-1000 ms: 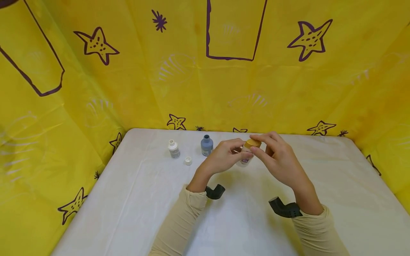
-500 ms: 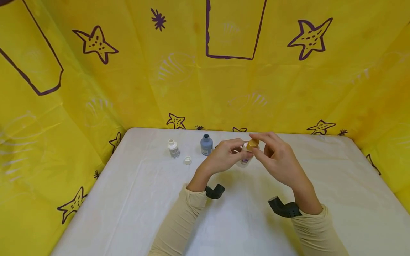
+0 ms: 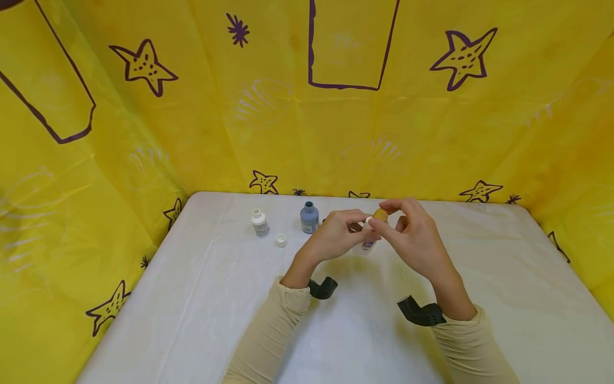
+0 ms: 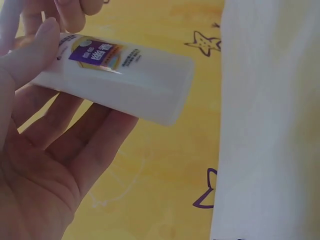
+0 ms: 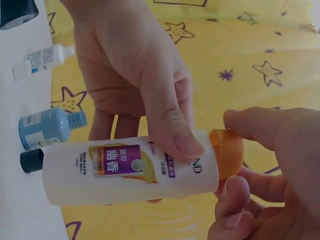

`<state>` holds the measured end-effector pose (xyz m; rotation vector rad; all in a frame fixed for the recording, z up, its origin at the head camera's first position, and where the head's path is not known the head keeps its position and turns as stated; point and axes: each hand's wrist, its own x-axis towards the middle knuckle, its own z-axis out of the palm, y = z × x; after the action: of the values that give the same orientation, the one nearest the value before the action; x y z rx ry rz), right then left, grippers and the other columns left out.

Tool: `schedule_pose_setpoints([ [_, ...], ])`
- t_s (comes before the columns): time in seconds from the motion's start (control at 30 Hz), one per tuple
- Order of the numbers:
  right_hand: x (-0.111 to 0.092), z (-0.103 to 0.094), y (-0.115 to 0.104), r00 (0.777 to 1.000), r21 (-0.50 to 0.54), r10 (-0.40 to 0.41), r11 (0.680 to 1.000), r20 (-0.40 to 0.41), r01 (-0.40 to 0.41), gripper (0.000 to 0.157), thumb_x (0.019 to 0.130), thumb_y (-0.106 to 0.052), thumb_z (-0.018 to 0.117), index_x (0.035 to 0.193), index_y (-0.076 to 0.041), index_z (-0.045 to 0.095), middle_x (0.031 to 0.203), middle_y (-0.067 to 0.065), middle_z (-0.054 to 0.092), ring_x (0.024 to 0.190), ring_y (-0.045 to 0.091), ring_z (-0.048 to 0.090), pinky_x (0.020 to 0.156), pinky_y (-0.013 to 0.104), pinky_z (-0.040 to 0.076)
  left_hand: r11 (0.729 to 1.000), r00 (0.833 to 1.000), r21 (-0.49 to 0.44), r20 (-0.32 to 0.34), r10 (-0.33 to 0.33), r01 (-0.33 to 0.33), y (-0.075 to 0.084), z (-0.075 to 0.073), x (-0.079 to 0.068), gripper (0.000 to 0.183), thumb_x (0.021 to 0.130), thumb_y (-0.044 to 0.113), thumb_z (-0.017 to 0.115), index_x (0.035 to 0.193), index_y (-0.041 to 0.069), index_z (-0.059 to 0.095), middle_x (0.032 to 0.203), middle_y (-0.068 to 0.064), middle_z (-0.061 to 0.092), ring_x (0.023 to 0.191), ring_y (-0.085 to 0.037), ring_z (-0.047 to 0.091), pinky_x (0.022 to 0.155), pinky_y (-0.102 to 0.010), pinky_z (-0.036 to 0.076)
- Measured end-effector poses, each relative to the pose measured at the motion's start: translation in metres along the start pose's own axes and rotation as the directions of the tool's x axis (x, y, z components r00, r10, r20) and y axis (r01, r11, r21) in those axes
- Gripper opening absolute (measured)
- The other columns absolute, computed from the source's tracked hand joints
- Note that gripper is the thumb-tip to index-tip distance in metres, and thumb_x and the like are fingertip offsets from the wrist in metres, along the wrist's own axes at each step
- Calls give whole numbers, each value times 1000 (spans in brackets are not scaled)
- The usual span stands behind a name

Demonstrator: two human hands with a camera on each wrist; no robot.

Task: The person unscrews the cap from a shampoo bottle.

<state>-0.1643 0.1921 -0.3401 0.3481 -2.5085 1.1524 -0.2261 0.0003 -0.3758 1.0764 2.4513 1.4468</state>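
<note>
My left hand (image 3: pixel 336 234) grips a white plastic bottle (image 5: pixel 125 172) with a purple and gold label, thumb on one side and fingers behind. The bottle is held above the table, its base toward the right in the left wrist view. My right hand (image 3: pixel 417 242) pinches the orange cap (image 5: pixel 229 152) between thumb and fingers. The cap sits at the bottle's top end, tilted against it; whether it is fully off cannot be seen. In the head view the hands partly hide the bottle.
Left of the hands stand a small white bottle (image 3: pixel 260 223) and a blue bottle (image 3: pixel 309 217), both uncapped. A white cap (image 3: pixel 281 241) lies between them, and a dark cap (image 5: pixel 31 160) is near the blue one. A yellow patterned curtain (image 3: pixel 336 133) borders the white table (image 3: pixel 192 298).
The orange cap has tipped from its upright position on the bottle, and my right hand has turned with it. My left hand has stayed nearly still, holding the bottle.
</note>
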Motion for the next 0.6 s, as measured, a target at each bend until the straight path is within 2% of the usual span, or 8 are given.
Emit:
schedule_pose_setpoints([
  [0.17,0,-2,1,995,38,-97,995,7,96,33,93,-13,75,126,-10,70,114,9,67,55,8,45,49,21,41,1000,1000,7,1,7,-7,-1,0,2,14,98,34,69,105,22,71,89,5,60,81,-10,56,70,-20,47],
  [0.3,-1,-5,0,987,88,-153,985,49,148,31,96,-6,69,126,-11,72,122,9,71,50,7,47,47,21,43,1000,1000,-5,5,9,-9,-1,0,2,15,98,32,69,94,19,65,86,3,57,79,-11,53,67,-20,43],
  [0.4,-1,-8,-1,984,111,-155,983,90,145,32,98,-4,65,128,-12,71,126,9,71,49,8,50,47,23,45,1000,1000,-7,4,9,-9,-1,0,2,19,98,31,69,89,17,62,84,1,56,78,-12,52,66,-21,42],
  [0.47,-1,-9,-2,984,112,-145,985,107,133,36,98,-4,65,133,-13,68,128,9,69,50,8,51,48,23,45,1000,1000,-22,5,3,-3,-1,0,2,16,98,31,69,92,17,64,87,2,58,80,-11,54,69,-20,45],
  [0.6,-1,-11,-2,991,99,-103,991,80,95,45,95,-8,72,138,-15,63,125,9,64,53,8,50,48,23,44,998,1000,-67,-2,-12,12,-1,0,1,14,97,32,70,100,18,69,96,2,64,87,-10,61,80,-20,54],
])
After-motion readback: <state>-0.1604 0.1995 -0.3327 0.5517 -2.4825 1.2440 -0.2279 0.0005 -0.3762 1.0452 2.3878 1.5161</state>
